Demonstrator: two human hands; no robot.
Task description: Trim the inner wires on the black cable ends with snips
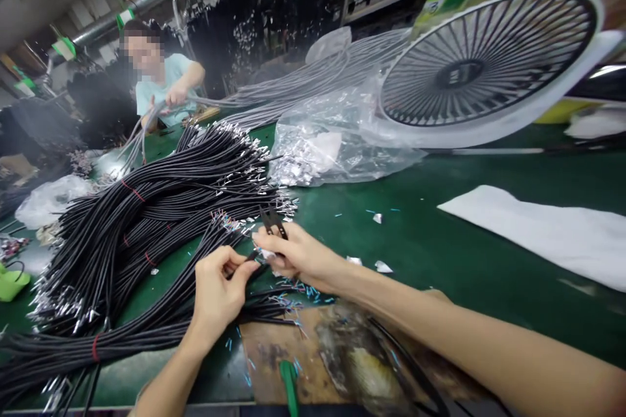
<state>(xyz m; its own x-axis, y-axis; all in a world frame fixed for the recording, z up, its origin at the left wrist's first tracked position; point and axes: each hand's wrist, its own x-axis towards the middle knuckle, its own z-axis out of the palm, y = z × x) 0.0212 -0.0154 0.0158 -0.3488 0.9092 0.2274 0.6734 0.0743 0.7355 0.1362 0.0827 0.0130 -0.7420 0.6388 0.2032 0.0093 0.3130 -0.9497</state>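
My left hand (218, 290) is closed in a pinch on the end of a black cable (252, 255) that runs back into the heap. My right hand (298, 253) is closed round small black snips (271, 220), whose blades point up and away from me, right at the cable's end. A big pile of black cable bundles (147, 221), tied with red bands and tipped with metal terminals, lies to the left of both hands on the green table (440, 241). Cut bits of blue and white insulation lie scattered near my hands.
A clear plastic bag of metal terminals (323, 150) lies behind the pile. A white fan guard (489, 65) leans at the back right. A white sheet (538, 228) lies on the right. At the far left a person in a light shirt (161, 81) handles grey cables. A worn brown board (342, 358) lies under my forearms.
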